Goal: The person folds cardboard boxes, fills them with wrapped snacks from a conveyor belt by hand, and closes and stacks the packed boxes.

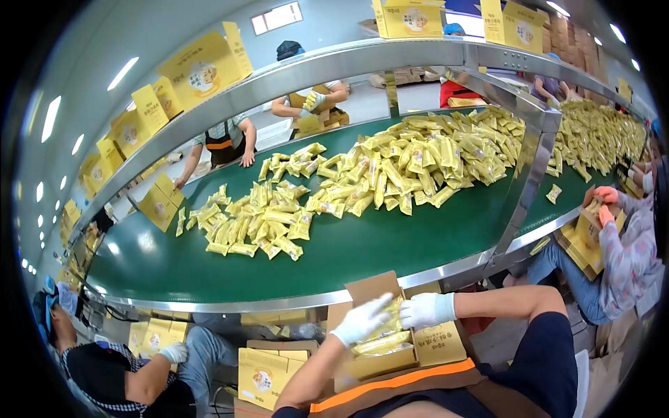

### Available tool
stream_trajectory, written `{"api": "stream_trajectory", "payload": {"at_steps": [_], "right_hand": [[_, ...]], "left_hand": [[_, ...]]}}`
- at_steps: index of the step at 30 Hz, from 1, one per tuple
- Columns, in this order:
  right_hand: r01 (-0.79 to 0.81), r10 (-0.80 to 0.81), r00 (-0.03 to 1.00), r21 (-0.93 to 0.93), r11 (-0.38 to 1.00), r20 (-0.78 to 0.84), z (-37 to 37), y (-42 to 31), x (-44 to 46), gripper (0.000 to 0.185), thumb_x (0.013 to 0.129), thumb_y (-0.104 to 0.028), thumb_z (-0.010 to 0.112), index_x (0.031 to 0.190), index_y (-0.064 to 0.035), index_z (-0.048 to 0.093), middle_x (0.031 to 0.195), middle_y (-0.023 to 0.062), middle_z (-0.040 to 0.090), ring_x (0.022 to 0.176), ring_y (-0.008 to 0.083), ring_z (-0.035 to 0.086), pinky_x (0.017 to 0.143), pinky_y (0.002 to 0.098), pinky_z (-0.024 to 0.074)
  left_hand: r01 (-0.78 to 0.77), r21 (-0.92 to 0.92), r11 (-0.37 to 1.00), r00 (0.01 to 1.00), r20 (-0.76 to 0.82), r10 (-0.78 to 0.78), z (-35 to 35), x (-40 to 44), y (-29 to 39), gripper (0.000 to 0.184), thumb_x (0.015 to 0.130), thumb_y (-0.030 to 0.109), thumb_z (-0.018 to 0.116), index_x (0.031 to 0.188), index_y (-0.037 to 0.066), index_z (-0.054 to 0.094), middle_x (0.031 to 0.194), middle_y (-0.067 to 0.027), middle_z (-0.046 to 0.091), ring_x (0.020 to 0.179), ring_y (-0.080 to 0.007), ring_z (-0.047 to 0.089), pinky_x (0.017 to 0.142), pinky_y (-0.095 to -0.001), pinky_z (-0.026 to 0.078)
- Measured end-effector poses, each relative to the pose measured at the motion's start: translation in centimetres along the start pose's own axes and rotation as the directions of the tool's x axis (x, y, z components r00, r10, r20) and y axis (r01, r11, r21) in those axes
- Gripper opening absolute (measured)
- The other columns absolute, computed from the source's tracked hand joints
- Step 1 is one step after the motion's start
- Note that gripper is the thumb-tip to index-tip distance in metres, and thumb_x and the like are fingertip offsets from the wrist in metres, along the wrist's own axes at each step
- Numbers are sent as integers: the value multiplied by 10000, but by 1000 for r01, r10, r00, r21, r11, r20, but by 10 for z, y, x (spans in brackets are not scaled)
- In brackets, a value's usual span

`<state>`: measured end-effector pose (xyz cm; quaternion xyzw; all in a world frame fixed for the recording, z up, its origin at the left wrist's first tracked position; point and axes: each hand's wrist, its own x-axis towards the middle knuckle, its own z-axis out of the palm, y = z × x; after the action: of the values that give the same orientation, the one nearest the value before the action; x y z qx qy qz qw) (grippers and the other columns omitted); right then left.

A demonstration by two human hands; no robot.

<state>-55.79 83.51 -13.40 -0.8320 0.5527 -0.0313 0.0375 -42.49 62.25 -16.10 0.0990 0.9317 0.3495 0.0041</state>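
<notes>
My left hand (364, 320), in a white glove and slightly blurred, is over the left side of an open cardboard box (387, 362) at the belt's near edge. My right hand (426, 311), also white-gloved, is at the box's back right, its fingers pointing left over yellow packets. Several yellow packets (382, 344) lie in the box. Whether either hand grips a packet cannot be made out. Beyond the box, a large heap of yellow packets (418, 157) lies on the green belt (334, 254).
A metal rail (237, 304) edges the belt, with a slanting post (533, 167) at right. Co-workers sit at left and right, and others stand across the belt. Yellow boxes (268, 376) stand at lower left; more (202, 73) line the overhead shelf.
</notes>
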Motion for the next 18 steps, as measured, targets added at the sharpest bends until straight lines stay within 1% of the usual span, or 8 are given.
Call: {"api": "stream_trajectory", "payload": {"at_steps": [2, 5, 6, 9, 12, 14, 15, 18], "right_hand": [[-10, 10, 997, 5, 1000, -73, -45, -17, 3, 239, 803, -288, 669, 982, -141, 607, 949, 31, 587, 987, 224, 566, 770, 375, 488], [-228, 228, 974, -12, 974, 19, -157, -49, 3, 235, 749, -314, 724, 933, -196, 639, 889, 48, 594, 867, 268, 598, 704, 407, 503], [-354, 353, 932, -6, 935, 83, -202, -57, 3, 226, 721, -311, 747, 886, -192, 648, 852, 61, 596, 837, 282, 602, 688, 422, 501], [-504, 447, 834, -117, 856, -323, -301, -50, -11, 274, 720, -306, 751, 889, -116, 648, 846, 102, 617, 881, 313, 601, 785, 435, 500], [-614, 424, 685, -157, 773, -592, -389, -14, -5, 307, 763, -195, 745, 986, -45, 598, 837, 100, 587, 797, 227, 607, 745, 330, 498], [-665, 441, 584, -89, 742, -681, -445, 30, 5, 293, 846, -158, 668, 1106, -34, 611, 922, 93, 653, 854, 207, 644, 787, 341, 516], [-807, 492, 498, -175, 564, -714, -472, 9, 37, 419, 835, -320, 695, 1148, -49, 631, 1158, 151, 675, 1070, 331, 640, 887, 429, 499], [-834, 259, 438, -282, 474, -861, -528, 106, 65, 345, 801, -206, 710, 1087, -28, 639, 1068, 163, 689, 1001, 328, 656, 878, 412, 503]], "left_hand": [[262, -440, 859, 938, -92, -333, -46, -14, 24, 438, 985, 278, 534, 1381, 91, 520, 1281, -129, 623, 1164, -260, 613, 994, -388, 503], [-104, -850, 517, 700, -431, -569, -81, -35, -17, 422, 964, 185, 546, 1362, 53, 501, 1195, -113, 647, 1071, -216, 643, 907, -358, 553], [13, -833, 554, 878, -256, -405, -86, -46, -70, 426, 966, 194, 545, 1361, 39, 503, 1225, -116, 636, 1100, -221, 630, 939, -365, 536], [319, -653, 687, 921, 44, -386, -43, -71, -97, 415, 1002, 313, 494, 1280, 22, 594, 1182, -120, 680, 1117, -203, 630, 979, -308, 488], [354, 96, 930, 931, -131, -341, 36, -70, -71, 657, 904, 493, 551, 1429, 106, 470, 1435, -209, 481, 1300, -385, 476, 1081, -417, 395], [514, 247, 822, 857, -183, -481, 75, -64, -62, 628, 894, 478, 545, 1425, 150, 474, 1505, -179, 395, 1369, -393, 376, 1101, -493, 332], [533, 351, 770, 846, -216, -488, 87, -63, -63, 597, 893, 464, 547, 1403, 159, 500, 1501, -167, 399, 1382, -384, 356, 1102, -513, 312], [514, 274, 812, 857, -184, -481, 73, -58, -61, 585, 874, 464, 560, 1369, 152, 528, 1467, -139, 432, 1404, -360, 320, 1084, -529, 306]]}}
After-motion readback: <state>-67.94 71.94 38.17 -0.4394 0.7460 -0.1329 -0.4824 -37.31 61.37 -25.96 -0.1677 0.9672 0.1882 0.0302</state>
